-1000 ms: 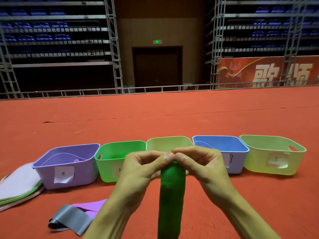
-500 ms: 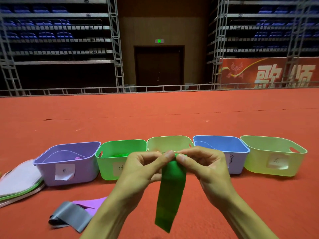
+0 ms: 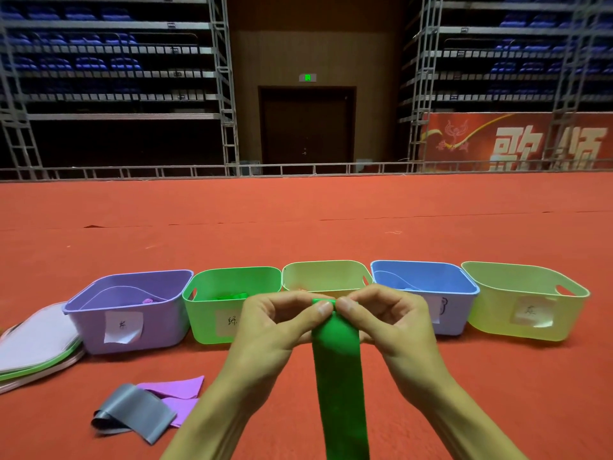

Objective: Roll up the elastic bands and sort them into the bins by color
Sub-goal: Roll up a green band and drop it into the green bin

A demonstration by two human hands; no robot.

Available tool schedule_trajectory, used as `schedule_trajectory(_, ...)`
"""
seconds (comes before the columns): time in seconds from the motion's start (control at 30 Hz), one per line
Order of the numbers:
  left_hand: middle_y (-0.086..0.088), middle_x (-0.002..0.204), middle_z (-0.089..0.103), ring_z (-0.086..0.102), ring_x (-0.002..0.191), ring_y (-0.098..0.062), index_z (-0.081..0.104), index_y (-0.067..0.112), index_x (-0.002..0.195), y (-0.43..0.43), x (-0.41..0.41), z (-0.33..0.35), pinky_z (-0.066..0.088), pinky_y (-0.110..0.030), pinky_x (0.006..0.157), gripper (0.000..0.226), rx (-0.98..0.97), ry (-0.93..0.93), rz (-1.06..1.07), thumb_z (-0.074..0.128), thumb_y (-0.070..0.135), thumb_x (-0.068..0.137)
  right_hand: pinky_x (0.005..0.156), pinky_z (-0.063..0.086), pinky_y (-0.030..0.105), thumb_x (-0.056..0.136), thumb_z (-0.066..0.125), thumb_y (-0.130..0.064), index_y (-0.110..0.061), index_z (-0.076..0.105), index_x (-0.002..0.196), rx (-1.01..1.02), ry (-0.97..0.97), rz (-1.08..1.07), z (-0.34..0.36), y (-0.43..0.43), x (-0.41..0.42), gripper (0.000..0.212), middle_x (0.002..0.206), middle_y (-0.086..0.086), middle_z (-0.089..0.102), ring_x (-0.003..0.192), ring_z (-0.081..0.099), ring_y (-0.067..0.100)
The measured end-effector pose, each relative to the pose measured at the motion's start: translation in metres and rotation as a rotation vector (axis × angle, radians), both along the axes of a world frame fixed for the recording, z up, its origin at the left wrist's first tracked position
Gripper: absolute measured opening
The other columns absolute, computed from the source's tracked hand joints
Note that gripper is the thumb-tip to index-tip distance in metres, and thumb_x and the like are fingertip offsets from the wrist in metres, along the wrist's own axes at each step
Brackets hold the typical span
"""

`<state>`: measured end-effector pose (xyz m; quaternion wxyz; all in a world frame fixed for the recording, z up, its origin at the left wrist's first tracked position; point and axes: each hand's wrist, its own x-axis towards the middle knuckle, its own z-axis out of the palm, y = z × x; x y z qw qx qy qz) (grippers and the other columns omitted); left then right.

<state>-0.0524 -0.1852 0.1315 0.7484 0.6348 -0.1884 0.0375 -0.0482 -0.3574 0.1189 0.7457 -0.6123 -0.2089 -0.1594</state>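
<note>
Left hand [image 3: 275, 323] and right hand [image 3: 391, 323] meet mid-air in front of the bin row, both grasping the top edge of 1 long flat green elastic band [image 3: 338, 376]. Thumb and index fingers [image 3: 323, 308] of each hand pinch it, thumbs nearly touching. Only a thin fold shows at the top; the rest of the strip hangs straight down and runs out of the bottom of the frame, so by my read the roll is barely started. 5 plastic bins stand side by side on the red carpet floor [image 3: 298, 220]: lilac bin [image 3: 159, 323], bright green bin [image 3: 205, 320], pale yellow bin [image 3: 325, 270], blue bin [image 3: 428, 277] and lime-yellow bin [image 3: 497, 313]; paper labels show on 4 of them, and the hands cover the front of the pale yellow one. A small purple roll [image 3: 147, 300] sits in the lilac bin and something green [image 3: 232, 296] lies in the bright green bin, so some sorting looks done. Contents of the other 3 bins can't be told. Left to do: finish this roll and drop it in the bright green bin, which is just behind the left hand. Then 1 flat grey band [image 3: 132, 416] and 1 flat purple band [image 3: 175, 390] lie unrolled and overlapping on the floor, near left. A stack of flat pale lids [image 3: 33, 340] sits beside the lilac bin.
</note>
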Motion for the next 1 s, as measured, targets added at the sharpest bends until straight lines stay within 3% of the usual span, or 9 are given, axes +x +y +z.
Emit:
schedule_trajectory(0.1, -0.018, 0.108, 0.077, 0.074, 0.105, -0.03, 0.08, 0.005, 0.1, 0.0011, -0.0014, 0.0016, 0.06, -0.036, 0.088, 0.024, -0.017, 0.03, -0.028, 0.077, 0.015, 0.079, 0.06, 0.054, 0.025, 0.079, 0.076, -0.006, 0.006, 0.074, 0.084, 0.009, -0.049, -0.007, 0.0009, 0.0002, -0.0019, 0.013, 0.078, 0.015, 0.076, 0.07, 0.07, 0.016)
schedule_trajectory(0.17, -0.017, 0.107, 0.077, 0.074, 0.103, -0.028, 0.08, 0.005, 0.1, 0.0011, -0.0022, 0.0038, 0.059, -0.032, 0.081, 0.025, -0.012, 0.054, -0.047, 0.085, 0.015, 0.078, 0.062, 0.055, 0.026, 0.079, 0.077, -0.006, 0.007, 0.074, 0.084, 0.021, -0.055, -0.013, 0.0007, -0.0005, -0.0018, 0.014, 0.079, 0.017, 0.076, 0.072, 0.071, 0.018)
schedule_trajectory(0.27, -0.018, 0.101, 0.078, 0.075, 0.09, -0.023, 0.08, 0.003, 0.092, 0.001, -0.0026, 0.0059, 0.058, -0.029, 0.074, 0.03, -0.006, 0.085, -0.033, 0.08, 0.026, 0.074, 0.065, 0.058, 0.03, 0.079, 0.083, -0.005, 0.003, 0.076, 0.084, 0.006, -0.074, -0.045, -0.0016, -0.001, 0.0, 0.011, 0.08, 0.018, 0.076, 0.074, 0.072, 0.023)
schedule_trajectory(0.43, -0.023, 0.101, 0.076, 0.073, 0.091, -0.023, 0.08, 0.0, 0.092, 0.0022, 0.0005, 0.0025, 0.059, -0.029, 0.076, 0.026, -0.034, 0.076, -0.001, 0.088, 0.012, 0.07, 0.075, 0.059, 0.031, 0.078, 0.082, 0.003, 0.001, 0.077, 0.089, -0.019, -0.093, -0.037, -0.0043, -0.0017, -0.0011, 0.012, 0.09, 0.013, 0.079, 0.085, 0.076, 0.023)
schedule_trajectory(0.5, -0.023, 0.104, 0.076, 0.074, 0.094, -0.026, 0.08, 0.001, 0.096, 0.0012, 0.0, -0.0002, 0.06, -0.033, 0.081, 0.027, -0.039, 0.069, -0.004, 0.084, 0.011, 0.071, 0.073, 0.057, 0.027, 0.077, 0.082, 0.003, 0.002, 0.075, 0.09, -0.021, -0.068, -0.023, -0.0048, -0.0023, -0.0017, 0.015, 0.087, 0.01, 0.079, 0.082, 0.074, 0.017)
schedule_trajectory(0.63, -0.022, 0.1, 0.077, 0.075, 0.092, -0.027, 0.081, 0.005, 0.095, -0.0005, -0.0016, -0.002, 0.059, -0.03, 0.077, 0.026, -0.067, 0.049, 0.02, 0.079, 0.011, 0.07, 0.062, 0.053, 0.028, 0.078, 0.082, -0.021, -0.005, 0.073, 0.08, 0.001, 0.006, 0.021, -0.0029, -0.0025, -0.0029, 0.018, 0.076, 0.006, 0.071, 0.073, 0.066, 0.016)
schedule_trajectory(0.73, -0.022, 0.097, 0.077, 0.075, 0.09, -0.028, 0.081, 0.006, 0.095, -0.0008, -0.0028, -0.0029, 0.059, -0.03, 0.077, 0.026, -0.048, 0.045, 0.018, 0.081, 0.01, 0.069, 0.059, 0.053, 0.025, 0.08, 0.086, -0.014, -0.002, 0.073, 0.076, 0.003, -0.03, -0.041, -0.0014, -0.0022, -0.0044, 0.018, 0.072, 0.008, 0.073, 0.067, 0.067, 0.015)
schedule_trajectory(0.87, -0.017, 0.094, 0.076, 0.074, 0.09, -0.024, 0.08, 0.006, 0.1, 0.0023, -0.0033, 0.0006, 0.058, -0.028, 0.074, 0.035, -0.015, 0.122, -0.021, 0.089, 0.007, 0.067, 0.066, 0.054, 0.022, 0.076, 0.08, -0.011, 0.002, 0.073, 0.079, -0.036, -0.105, -0.072, 0.0005, -0.003, -0.0073, 0.015, 0.074, 0.01, 0.075, 0.069, 0.07, 0.013)
schedule_trajectory(1.0, -0.02, 0.09, 0.076, 0.072, 0.081, -0.024, 0.08, 0.004, 0.089, 0.0057, -0.0025, 0.0066, 0.058, -0.03, 0.07, 0.027, 0.056, 0.154, -0.046, 0.089, 0.022, 0.072, 0.064, 0.053, 0.019, 0.075, 0.082, -0.006, 0.003, 0.072, 0.082, -0.047, -0.092, -0.067, -0.0029, -0.0045, -0.0059, 0.015, 0.074, 0.008, 0.073, 0.068, 0.068, 0.012)
